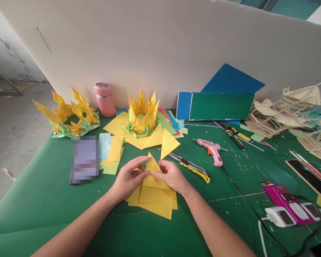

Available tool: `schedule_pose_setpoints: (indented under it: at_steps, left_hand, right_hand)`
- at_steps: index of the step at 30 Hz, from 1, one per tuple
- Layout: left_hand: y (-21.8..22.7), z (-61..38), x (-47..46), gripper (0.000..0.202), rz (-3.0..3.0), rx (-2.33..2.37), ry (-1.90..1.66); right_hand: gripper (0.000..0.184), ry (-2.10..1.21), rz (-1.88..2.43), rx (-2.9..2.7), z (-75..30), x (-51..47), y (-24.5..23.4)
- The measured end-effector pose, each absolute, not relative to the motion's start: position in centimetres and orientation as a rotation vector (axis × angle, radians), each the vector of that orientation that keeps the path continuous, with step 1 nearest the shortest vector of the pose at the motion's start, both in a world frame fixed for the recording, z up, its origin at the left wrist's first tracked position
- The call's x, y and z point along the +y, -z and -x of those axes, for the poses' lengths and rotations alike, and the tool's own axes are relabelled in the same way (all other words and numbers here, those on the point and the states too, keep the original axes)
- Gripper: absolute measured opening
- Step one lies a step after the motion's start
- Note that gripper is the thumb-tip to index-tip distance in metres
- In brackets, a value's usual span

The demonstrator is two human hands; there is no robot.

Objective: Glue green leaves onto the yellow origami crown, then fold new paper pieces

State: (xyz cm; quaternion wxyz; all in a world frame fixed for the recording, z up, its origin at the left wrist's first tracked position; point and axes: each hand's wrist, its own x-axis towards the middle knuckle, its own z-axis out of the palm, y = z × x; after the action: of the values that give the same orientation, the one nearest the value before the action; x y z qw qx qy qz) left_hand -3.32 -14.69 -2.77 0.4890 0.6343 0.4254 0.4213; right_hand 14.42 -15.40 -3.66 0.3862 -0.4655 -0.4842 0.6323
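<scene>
Item: a folded yellow paper piece (153,167), pointed at the top, placed at the centre of the frame. It is grasped by both hands: its left edge is pinched between thumb and fingers of the left hand (130,175), its right side is gripped by the right hand (174,175), the thumb laid on its face.

Beneath it, at lower centre: yellow paper sheets (157,207), loosely stacked on a green work surface (53,210).

Just above the right hand: a yellow paper triangle (169,143), with a yellow-handled utility knife (194,168) laid to its lower right.

Centre right: a pink hot glue gun (213,150), muzzle pointed left.

Upper centre: a yellow paper crown (141,125), trimmed with green leaves and set on coloured paper. A second crown (57,117) is placed at left, a pink tumbler (106,101) between the two.

Left of centre: a rectangular object (84,160), obscured by pixelation.

Lower right: a magenta power strip (286,201), with white plugs (280,217) inserted.
</scene>
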Motion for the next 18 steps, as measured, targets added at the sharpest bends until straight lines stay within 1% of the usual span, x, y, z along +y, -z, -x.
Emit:
schedule_pose_setpoints:
  at_steps: [10,18]
  left_hand:
    - [3.25,3.62,-14.49,0.035,-1.593,0.993,-1.008]
    - [2.84,3.18,-15.02,0.034,-1.634,0.903,-0.910]
  right_hand:
    - [0.042,-1.617,1.141,-1.211,-14.38,-15.36,3.72]
    - [0.038,-1.564,1.094,-1.023,-14.05,-15.44,2.92]
